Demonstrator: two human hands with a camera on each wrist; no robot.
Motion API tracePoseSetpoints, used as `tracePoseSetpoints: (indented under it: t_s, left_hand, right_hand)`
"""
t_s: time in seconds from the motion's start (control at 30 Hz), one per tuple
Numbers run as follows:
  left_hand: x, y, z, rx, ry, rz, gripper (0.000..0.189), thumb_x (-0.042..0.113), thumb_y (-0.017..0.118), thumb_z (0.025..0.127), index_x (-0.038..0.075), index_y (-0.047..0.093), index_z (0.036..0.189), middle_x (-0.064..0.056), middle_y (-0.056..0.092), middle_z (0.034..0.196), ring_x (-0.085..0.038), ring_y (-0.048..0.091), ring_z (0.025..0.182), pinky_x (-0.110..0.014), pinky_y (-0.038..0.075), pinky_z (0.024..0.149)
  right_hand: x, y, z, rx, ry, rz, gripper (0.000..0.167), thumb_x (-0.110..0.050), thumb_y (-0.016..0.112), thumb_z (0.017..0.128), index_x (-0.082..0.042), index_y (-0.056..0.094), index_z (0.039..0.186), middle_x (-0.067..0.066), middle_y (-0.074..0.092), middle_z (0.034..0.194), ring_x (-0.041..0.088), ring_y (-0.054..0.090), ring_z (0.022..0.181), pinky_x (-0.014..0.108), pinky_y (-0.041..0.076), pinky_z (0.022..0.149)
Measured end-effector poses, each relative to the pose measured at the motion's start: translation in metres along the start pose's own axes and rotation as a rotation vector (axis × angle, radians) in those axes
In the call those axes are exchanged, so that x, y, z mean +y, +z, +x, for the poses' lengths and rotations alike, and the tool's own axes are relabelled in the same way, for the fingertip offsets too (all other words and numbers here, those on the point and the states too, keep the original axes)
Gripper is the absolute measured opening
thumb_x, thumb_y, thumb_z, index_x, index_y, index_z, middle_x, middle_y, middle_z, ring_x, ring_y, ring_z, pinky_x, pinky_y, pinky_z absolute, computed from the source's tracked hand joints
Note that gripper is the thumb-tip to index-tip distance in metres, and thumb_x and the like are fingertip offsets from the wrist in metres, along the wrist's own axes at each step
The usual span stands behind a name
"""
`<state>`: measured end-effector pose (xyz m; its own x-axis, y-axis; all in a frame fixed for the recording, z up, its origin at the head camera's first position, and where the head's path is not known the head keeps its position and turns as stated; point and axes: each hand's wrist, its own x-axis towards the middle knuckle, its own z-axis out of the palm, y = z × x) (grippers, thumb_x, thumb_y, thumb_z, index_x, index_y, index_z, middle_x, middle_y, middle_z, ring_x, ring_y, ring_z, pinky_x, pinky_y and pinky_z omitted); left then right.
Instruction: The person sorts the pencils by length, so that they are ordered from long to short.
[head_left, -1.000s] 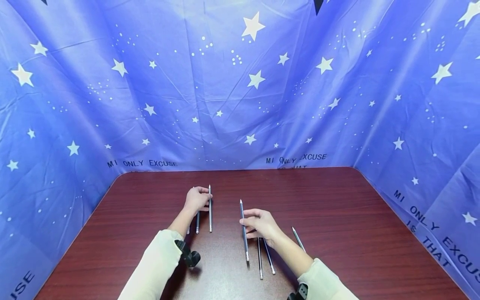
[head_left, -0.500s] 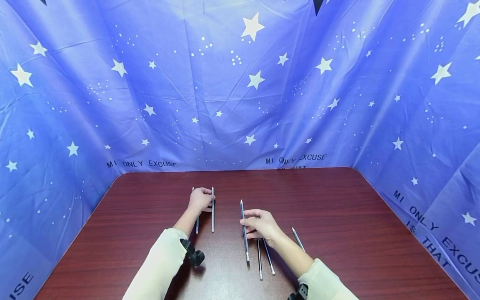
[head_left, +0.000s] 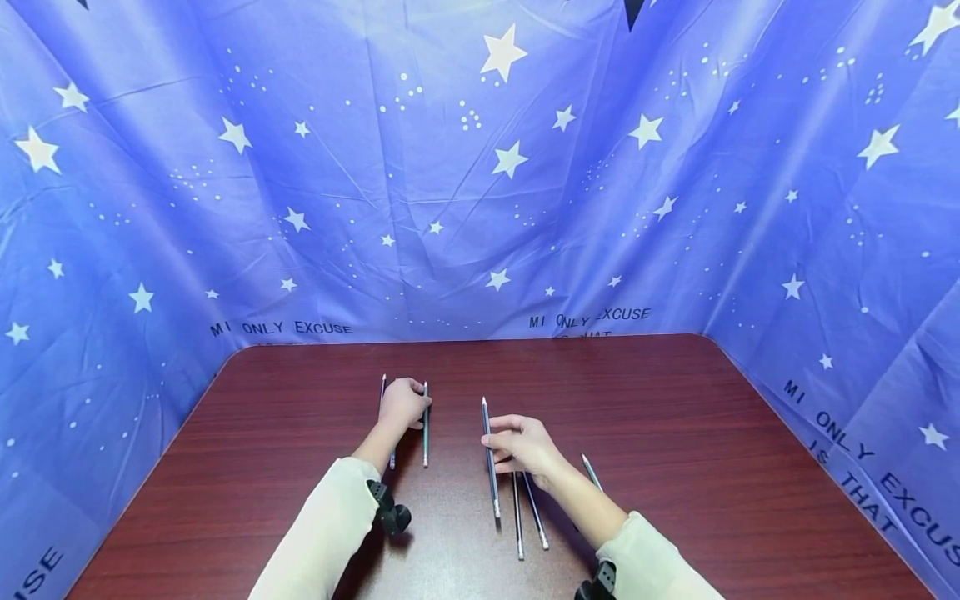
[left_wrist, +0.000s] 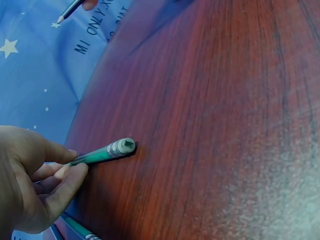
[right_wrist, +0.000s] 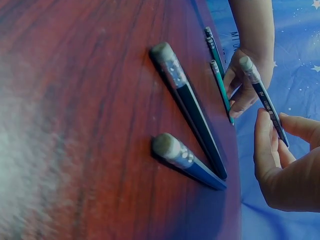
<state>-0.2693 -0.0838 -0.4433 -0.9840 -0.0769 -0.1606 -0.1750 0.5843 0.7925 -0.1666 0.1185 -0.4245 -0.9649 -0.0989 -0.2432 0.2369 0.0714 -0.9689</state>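
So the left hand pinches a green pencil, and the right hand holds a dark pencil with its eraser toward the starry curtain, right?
Not quite: the dark pencil in the right hand points the other way. The head view shows its sharpened tip toward the starry curtain and its eraser toward the person. The rest stands.

You can pass at frame centre over tabletop (head_left: 456, 458), between green pencil (head_left: 426, 446) in left hand (head_left: 402, 403) and dark pencil (head_left: 491, 471) in right hand (head_left: 527, 450); wider room centre right. Two pencils (head_left: 518, 517) block you lower centre; curtain (head_left: 450, 183) bars upper frame.
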Motion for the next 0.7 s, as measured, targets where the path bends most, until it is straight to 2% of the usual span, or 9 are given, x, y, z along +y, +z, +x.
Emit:
tracePoseSetpoints:
  t_s: [0.13, 0.23, 0.43, 0.7]
  left_hand:
    - [0.001, -0.001, -0.003, 0.008, 0.015, 0.054, 0.024, 0.011, 0.064, 0.086, 0.0, 0.061, 0.107, -0.019, 0.064, 0.104, -0.014, 0.063, 0.053, -0.023, 0.055, 0.045]
    - [0.001, 0.0, -0.004, 0.013, 0.023, 0.069, 0.026, 0.012, 0.064, 0.087, 0.0, 0.061, 0.109, -0.019, 0.064, 0.106, -0.013, 0.063, 0.052, -0.022, 0.055, 0.045]
    - [-0.001, 0.001, -0.002, 0.012, 0.016, 0.053, 0.026, 0.011, 0.065, 0.086, 0.0, 0.062, 0.109, -0.019, 0.064, 0.105, -0.015, 0.064, 0.059, -0.023, 0.055, 0.046]
    - [-0.002, 0.001, -0.001, 0.014, 0.01, 0.029, 0.027, 0.011, 0.065, 0.085, 0.0, 0.062, 0.11, -0.019, 0.064, 0.104, -0.015, 0.063, 0.058, -0.023, 0.055, 0.046]
  right_hand:
    - [-0.003, 0.0, 0.004, 0.01, -0.002, -0.014, 0.043, -0.009, 0.068, 0.08, 0.005, 0.056, 0.119, 0.005, 0.067, 0.081, 0.01, 0.058, 0.058, 0.029, 0.06, 0.06]
    - [-0.006, -0.001, 0.007, 0.004, -0.007, -0.012, 0.043, -0.008, 0.068, 0.081, 0.006, 0.055, 0.12, 0.007, 0.069, 0.082, 0.01, 0.058, 0.058, 0.029, 0.06, 0.059]
    - [-0.011, -0.002, 0.017, 0.025, -0.014, -0.023, 0.041, -0.007, 0.067, 0.081, 0.005, 0.056, 0.119, 0.018, 0.069, 0.093, 0.011, 0.058, 0.058, 0.029, 0.06, 0.06]
    - [-0.014, -0.002, 0.026, 0.05, -0.005, -0.03, 0.038, -0.007, 0.066, 0.081, 0.002, 0.059, 0.117, 0.014, 0.069, 0.091, 0.011, 0.057, 0.058, 0.029, 0.06, 0.06]
